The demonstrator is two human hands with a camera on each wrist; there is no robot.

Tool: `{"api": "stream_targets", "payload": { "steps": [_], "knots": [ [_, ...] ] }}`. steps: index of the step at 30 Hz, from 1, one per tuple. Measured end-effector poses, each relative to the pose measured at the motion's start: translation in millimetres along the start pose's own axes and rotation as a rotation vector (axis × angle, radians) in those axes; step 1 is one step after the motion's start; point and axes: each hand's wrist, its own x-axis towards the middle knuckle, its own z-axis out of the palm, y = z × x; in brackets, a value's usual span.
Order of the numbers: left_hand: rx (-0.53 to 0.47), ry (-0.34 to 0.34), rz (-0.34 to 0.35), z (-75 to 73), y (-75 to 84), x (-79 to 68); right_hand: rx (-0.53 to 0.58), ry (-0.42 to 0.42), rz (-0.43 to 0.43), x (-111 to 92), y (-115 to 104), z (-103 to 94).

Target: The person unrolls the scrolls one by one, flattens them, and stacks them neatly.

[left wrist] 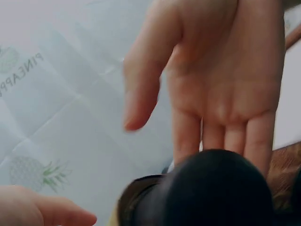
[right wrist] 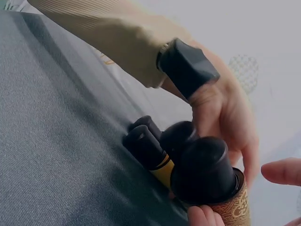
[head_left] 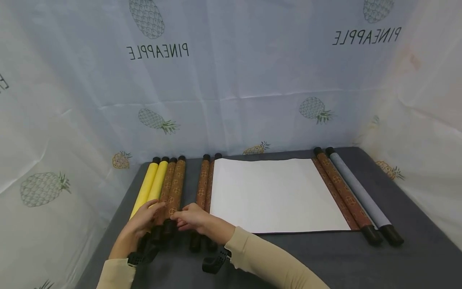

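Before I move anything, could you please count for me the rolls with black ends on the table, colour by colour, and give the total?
Yellow rolls: 2
Brown patterned rolls: 5
Grey roll: 1
Total: 8

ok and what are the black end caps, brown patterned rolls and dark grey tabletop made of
Black end caps: probably plastic or lacquered wood, smooth, with soft highlights.
Brown patterned rolls: perhaps brocade or printed paper; repeating motifs show, but the texture doesn't settle which.
Dark grey tabletop: apparently covered in woven fabric, matt, with a fine grain up close.
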Motion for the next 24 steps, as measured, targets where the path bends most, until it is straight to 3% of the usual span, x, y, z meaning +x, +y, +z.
{"api": "stream_targets", "payload": {
  "steps": [5,9,14,19,24],
  "knots": [
    [-0.105,-0.054,0.012,8.4,-5.2,-1.3,-0.015,0.014,0.010,1,2,-2.6],
    [-0.114,-0.098,0.014,12.9,-6.7,-1.0,-0.136,0.042,-0.010,3,6,-8.1],
    [-0.113,-0.077,0.004,20.9,-5.1,-0.2,-0.272,0.084,-0.038,4,12,-15.3],
    [-0.230,-0.086,0.021,33.1,-5.2,2.5,-0.299,0.137,-0.075,3,16,-17.5],
    [-0.276,-0.038,0.016,42.0,-4.2,2.2,-0.295,0.153,-0.078,1,21,-21.5]
  ]
}}
